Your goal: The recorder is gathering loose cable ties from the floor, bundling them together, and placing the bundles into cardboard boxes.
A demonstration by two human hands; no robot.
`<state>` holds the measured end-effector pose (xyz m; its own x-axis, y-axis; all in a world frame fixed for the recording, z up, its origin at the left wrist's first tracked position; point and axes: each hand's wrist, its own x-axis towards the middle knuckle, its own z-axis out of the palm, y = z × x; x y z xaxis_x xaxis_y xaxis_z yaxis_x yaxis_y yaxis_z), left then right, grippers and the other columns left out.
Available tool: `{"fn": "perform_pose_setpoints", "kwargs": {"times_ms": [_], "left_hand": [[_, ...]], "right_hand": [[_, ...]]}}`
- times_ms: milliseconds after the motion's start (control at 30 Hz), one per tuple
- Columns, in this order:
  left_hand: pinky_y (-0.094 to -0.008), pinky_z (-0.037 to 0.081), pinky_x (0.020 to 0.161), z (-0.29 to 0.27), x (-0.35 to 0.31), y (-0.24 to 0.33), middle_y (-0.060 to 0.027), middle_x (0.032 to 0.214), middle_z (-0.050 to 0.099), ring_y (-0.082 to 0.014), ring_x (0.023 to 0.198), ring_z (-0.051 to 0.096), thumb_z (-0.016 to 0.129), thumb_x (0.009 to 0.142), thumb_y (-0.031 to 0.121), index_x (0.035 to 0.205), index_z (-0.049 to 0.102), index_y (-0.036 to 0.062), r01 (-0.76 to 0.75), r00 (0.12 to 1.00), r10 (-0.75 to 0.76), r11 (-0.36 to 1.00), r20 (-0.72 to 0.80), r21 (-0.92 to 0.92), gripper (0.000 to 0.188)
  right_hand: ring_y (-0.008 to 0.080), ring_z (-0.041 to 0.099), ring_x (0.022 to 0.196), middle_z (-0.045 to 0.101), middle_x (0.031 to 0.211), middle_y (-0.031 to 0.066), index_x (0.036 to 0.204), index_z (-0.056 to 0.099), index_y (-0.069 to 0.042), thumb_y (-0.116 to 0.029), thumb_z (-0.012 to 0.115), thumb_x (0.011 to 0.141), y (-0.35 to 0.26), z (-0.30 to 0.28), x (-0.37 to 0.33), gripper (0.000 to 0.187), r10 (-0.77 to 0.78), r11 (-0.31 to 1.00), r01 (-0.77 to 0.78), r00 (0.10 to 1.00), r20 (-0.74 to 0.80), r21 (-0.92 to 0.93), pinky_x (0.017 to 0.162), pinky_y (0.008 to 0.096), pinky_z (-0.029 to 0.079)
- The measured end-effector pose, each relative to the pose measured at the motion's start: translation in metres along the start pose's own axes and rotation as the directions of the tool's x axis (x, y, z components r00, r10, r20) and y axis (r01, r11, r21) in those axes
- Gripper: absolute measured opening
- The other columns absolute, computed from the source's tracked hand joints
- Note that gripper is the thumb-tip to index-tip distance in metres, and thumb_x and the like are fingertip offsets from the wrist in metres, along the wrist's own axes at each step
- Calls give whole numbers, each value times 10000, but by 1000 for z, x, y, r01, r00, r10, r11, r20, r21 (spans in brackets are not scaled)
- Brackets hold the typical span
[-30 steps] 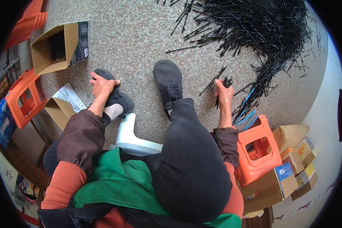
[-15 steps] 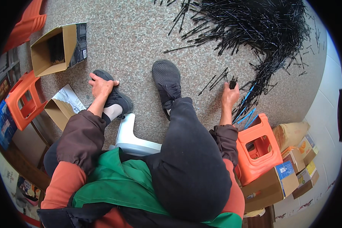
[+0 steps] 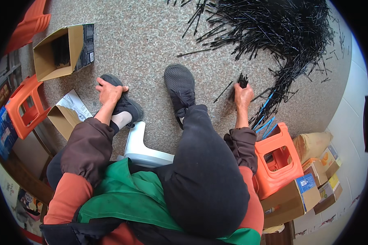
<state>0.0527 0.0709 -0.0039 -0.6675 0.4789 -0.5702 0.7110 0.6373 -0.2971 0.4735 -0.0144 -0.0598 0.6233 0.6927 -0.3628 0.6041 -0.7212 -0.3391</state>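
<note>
My left hand rests on the black shoe of my left foot, thumb and fingers apart, with nothing in it. Upright in my right hand is a small bundle of thin black sticks, its upper ends poking out above the closed fingers. One loose black stick lies on the speckled floor just left of that hand. A big tangled pile of black sticks spreads at the far right, and a narrow tail of it runs down close to my right wrist. A few blue strips lie among the tail.
At the left, an open carton on its side holds black sticks, near a smaller open box and an orange stool. Another orange stool and several cardboard boxes stand at right. A white stool is beneath me.
My right hand has moved slightly left and picked up sticks lying beside it, so fewer loose ones lie there. My left hand has stayed on the shoe.
</note>
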Motion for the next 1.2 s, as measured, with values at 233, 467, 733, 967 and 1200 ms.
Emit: {"fn": "perform_pose_setpoints", "kwargs": {"times_ms": [233,467,733,967,1200], "left_hand": [[-415,434,885,-5,0,-1,-224,1235,326,-376,1056,496,817,540,335,1339,19,38,20,1000,-20,1000,12,2,1167],[-422,430,889,-1,0,1,-224,1235,329,-381,1067,486,817,541,337,1339,24,40,3,1000,-3,1000,8,-7,1164],[-422,432,886,-1,2,-2,-217,1237,329,-382,1065,487,822,534,332,1335,26,45,16,1000,-16,1000,2,4,1165],[-409,437,883,0,1,0,-215,1233,332,-364,1059,497,820,531,340,1340,21,44,12,1000,-12,1000,-9,24,1174],[-407,437,882,-1,0,0,-218,1229,335,-363,1055,499,815,533,346,1335,35,43,13,1000,-13,999,-10,29,1160]], "right_hand": [[349,588,704,593,744,151,778,586,-64,-168,637,656,8,-4,-27,169,-356,928,353,934,-7,-122,614,438,463],[353,591,650,576,737,144,910,495,-90,-108,622,631,16,4,-51,307,-509,729,646,732,452,-226,573,468,467],[348,563,613,592,698,175,730,515,-24,-135,592,673,-16,-7,-21,147,-369,925,380,901,228,-5,576,417,452],[299,606,776,642,800,137,830,594,26,-405,674,676,-77,-10,76,465,-9,945,98,962,-274,313,700,390,459],[376,592,928,625,861,270,876,620,102,-529,658,594,-92,-6,109,692,109,994,-110,990,-92,-3,776,422,452]]}}
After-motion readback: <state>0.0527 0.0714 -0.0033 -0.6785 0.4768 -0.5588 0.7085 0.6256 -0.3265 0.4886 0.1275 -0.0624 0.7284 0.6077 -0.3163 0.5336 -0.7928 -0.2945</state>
